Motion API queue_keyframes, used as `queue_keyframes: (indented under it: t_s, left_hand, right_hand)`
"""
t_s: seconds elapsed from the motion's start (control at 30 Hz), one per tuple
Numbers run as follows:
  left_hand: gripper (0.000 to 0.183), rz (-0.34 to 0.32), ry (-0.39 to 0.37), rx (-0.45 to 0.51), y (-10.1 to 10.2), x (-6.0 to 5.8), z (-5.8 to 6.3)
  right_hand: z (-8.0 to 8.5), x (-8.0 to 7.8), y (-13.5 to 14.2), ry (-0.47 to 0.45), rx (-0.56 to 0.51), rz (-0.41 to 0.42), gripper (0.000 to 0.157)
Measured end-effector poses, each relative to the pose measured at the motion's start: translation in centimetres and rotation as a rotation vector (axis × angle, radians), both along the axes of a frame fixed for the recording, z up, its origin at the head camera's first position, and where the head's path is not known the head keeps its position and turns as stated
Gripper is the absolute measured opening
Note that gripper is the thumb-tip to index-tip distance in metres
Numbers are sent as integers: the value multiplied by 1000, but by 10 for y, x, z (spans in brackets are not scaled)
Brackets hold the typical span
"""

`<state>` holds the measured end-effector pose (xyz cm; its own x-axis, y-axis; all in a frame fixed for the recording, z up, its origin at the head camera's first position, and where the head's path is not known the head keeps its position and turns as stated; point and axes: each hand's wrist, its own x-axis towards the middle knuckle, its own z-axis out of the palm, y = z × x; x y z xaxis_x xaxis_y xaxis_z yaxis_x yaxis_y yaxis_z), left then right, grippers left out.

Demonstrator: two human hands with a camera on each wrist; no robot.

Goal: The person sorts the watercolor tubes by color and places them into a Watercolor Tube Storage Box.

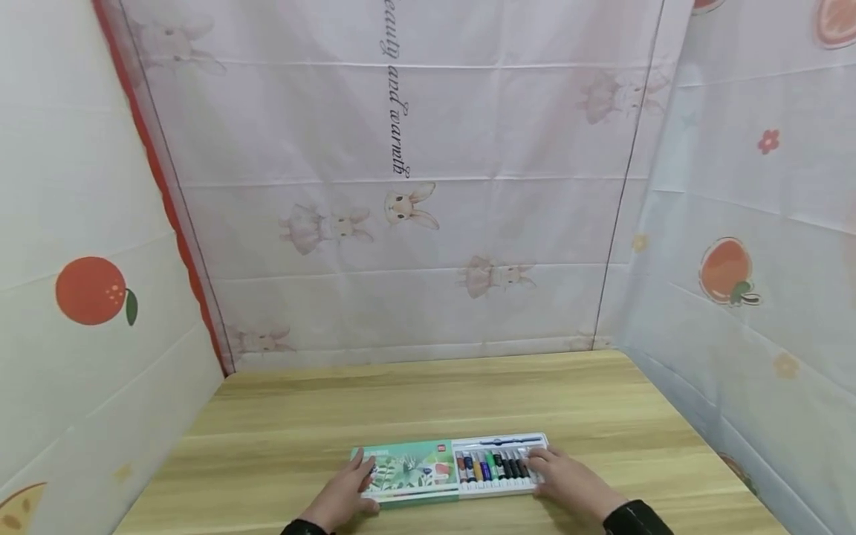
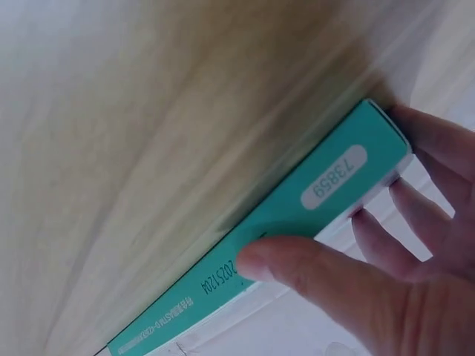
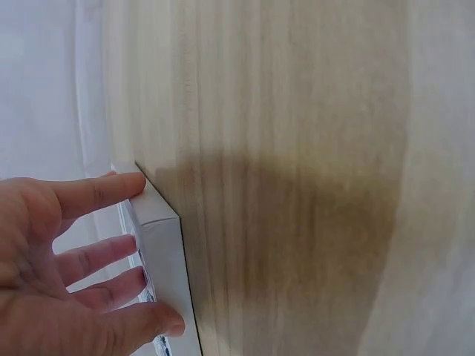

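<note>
A flat green paint box (image 1: 401, 455) with a leaf print lies on the table, its printed cover over the left half. From its right end projects a white tray (image 1: 496, 488), showing a row of paint tubes (image 1: 491, 467) with a blue paintbrush (image 1: 511, 443) above them. My left hand (image 1: 342, 496) grips the left end of the cover; in the left wrist view its thumb (image 2: 286, 263) lies against the green side. The tray's right end is held by my right hand (image 1: 571, 481), with thumb and fingers across its corner in the right wrist view.
The box rests on a light wood-grain table (image 1: 428, 394). A printed cloth (image 1: 435, 312) hangs behind it, with white fruit-patterned cloths at the left (image 1: 67, 386) and right (image 1: 749, 357) of the table.
</note>
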<state>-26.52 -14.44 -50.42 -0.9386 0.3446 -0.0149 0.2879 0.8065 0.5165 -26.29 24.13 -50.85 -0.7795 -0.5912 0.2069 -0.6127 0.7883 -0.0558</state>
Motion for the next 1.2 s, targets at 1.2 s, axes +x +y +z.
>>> queue_keyframes:
  t_s: [1.2]
  left_hand:
    - [56, 73, 127, -54, 9, 5, -6]
  right_hand:
    - [7, -6, 13, -180, -375, -576, 18]
